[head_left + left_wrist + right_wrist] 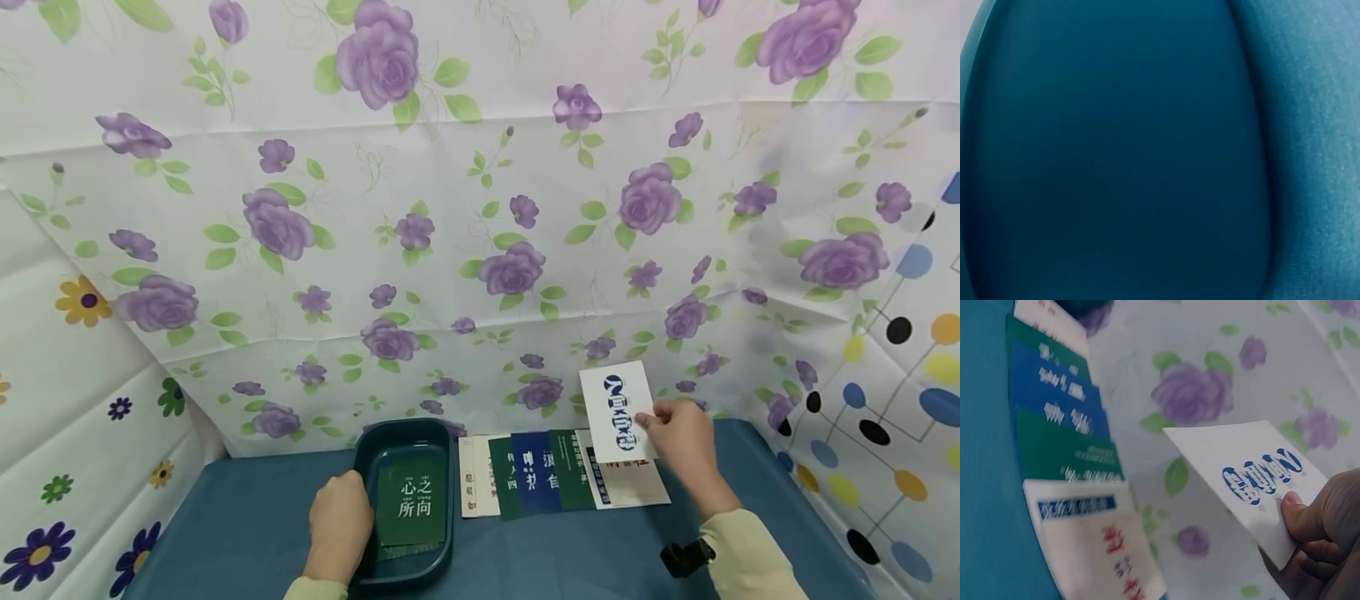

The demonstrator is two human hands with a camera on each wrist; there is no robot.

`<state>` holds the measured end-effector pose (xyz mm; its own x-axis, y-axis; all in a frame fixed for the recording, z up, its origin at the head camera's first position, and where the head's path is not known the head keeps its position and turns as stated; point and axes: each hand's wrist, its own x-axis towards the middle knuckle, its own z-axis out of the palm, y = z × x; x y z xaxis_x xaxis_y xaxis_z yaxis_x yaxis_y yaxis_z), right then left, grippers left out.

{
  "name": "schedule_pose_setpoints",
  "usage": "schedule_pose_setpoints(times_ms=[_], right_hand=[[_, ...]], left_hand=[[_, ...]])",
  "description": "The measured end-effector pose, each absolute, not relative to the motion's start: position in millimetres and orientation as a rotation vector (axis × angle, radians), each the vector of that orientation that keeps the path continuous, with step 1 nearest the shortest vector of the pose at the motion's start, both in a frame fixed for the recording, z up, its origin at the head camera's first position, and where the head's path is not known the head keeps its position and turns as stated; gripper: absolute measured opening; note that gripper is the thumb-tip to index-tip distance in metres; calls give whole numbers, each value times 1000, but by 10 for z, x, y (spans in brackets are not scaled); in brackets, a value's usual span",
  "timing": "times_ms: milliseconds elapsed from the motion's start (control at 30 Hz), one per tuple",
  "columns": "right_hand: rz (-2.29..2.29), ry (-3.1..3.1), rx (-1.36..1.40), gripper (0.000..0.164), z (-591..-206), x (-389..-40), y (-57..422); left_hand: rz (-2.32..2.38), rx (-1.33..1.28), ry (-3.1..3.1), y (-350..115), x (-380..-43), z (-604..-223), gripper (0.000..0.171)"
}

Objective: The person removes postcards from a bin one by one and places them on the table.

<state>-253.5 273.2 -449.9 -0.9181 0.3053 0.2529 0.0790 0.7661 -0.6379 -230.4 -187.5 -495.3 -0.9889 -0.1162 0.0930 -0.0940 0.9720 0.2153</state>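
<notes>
In the head view my left hand (pixel 341 525) grips the left rim of a dark teal tray (pixel 405 575). Inside the tray lies a green card (pixel 411 500) with white characters. My right hand (pixel 682 437) pinches the right edge of a white card (pixel 617 408) with blue lettering, thumb on its printed face. This white card (pixel 1260 481) is held tilted above a row of overlapping cards (pixel 536 471) in white, green, blue and cream. Only the tray's teal wall (pixel 1116 150) and the cloth fill the left wrist view; the left fingers are hidden there.
A blue cloth (pixel 247 517) covers the table. Behind it hangs a white sheet (pixel 450 225) with purple flowers; patterned sheets also stand at both sides. A black strap device (pixel 687 557) is on the right wrist.
</notes>
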Motion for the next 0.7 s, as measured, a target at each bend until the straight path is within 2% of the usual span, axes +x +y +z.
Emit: schedule_pose_setpoints(times_ms=[400,700], right_hand=[[851,-2894,-525,25,-4966,-2509,3148],[760,-2949,-537,29,-5155,-2582,3196]], left_hand=[[-315,175,-3004,-1880,-2312,-4958,5],[-311,175,-2991,-1896,-2309,-4976,7]])
